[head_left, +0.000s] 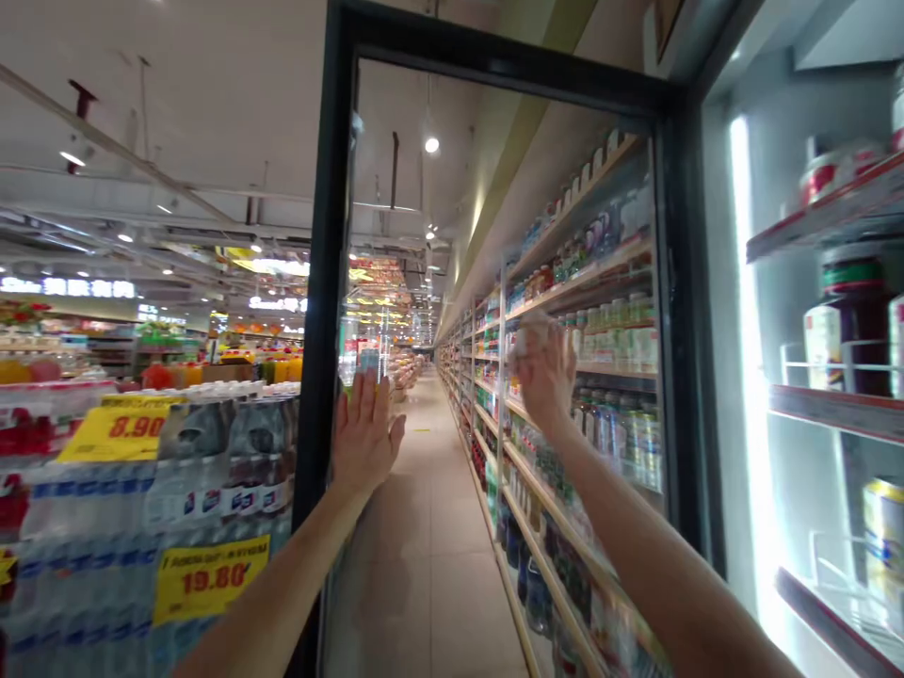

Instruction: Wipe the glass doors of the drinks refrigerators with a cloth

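Nearest on the right, the open cooler's lit shelves [833, 405] carry a dark jar [854, 320] with a white label and, one level lower, a yellow tin [882, 527]. Two bare forearms reach up from the bottom edge toward the glass door [323, 282], which stands swung out in its black frame.

The left hand [363, 428] lies flat on the pane close to the frame's left upright, its grip released, fingers straight and together, thumb out to the side. The right hand [545, 372] is raised higher and further right on the same pane, well apart from the left; its grip is closed over a pale wad [528, 331] pressed at the glass. The wad is blurred, so whether it is cloth or paper cannot be told.

Left of the door, just past the frame, packs of bottled water [212, 471] are stacked high, with a yellow price tag [210, 576] reading 19.80 low down and another [117, 431] reading 8.90 above it.

Through the pane the tiled aisle floor [438, 565] runs away between displays, and a long wall of drink shelves [565, 282] lines its right side. Far off hang shop signs and a bright ceiling lamp [431, 145]
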A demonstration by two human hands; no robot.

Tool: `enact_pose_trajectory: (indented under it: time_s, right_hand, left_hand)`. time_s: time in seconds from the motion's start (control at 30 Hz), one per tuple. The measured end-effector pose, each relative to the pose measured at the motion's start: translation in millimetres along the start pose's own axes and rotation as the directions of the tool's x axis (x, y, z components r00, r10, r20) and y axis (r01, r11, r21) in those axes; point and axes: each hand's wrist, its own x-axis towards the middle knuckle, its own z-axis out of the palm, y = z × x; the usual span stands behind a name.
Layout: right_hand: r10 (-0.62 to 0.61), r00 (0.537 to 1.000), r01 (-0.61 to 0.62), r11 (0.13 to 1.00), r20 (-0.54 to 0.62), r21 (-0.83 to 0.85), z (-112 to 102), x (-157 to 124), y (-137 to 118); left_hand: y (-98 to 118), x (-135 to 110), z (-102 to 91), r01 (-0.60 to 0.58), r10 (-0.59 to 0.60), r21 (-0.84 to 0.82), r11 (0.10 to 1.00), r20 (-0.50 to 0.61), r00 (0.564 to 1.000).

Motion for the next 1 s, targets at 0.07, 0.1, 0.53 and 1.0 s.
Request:
enact_pose_trajectory:
  time_s: [0.07,0.1,0.53,1.0]
  right_hand:
    - [0.265,0.960,-0.267,0.964,-0.093,-0.009,-4,10,18]
    - [0.281,0.954,-0.283,0.959,-0.102,-0.006,-3,11,17]
    - [0.177,0.979,-0.175,0.984,-0.097,0.024,-4,-17,23]
    - [-0.285,0.958,0.282,0.955,0.024,0.088,-4,-50,-14]
  left_hand:
    - [2,0,0.0,-0.002,0.002,0.009,1.000,0.004,1.000]
    - [2,1,-0.2,-0.004,0.003,0.013,1.000,0.007,1.000]
    - [2,1,-4.4,-0.035,0.035,0.014,0.999,0.009,0.999]
    - [31,-19,-6.4,0.073,-0.073,0.006,0.997,0.022,0.997]
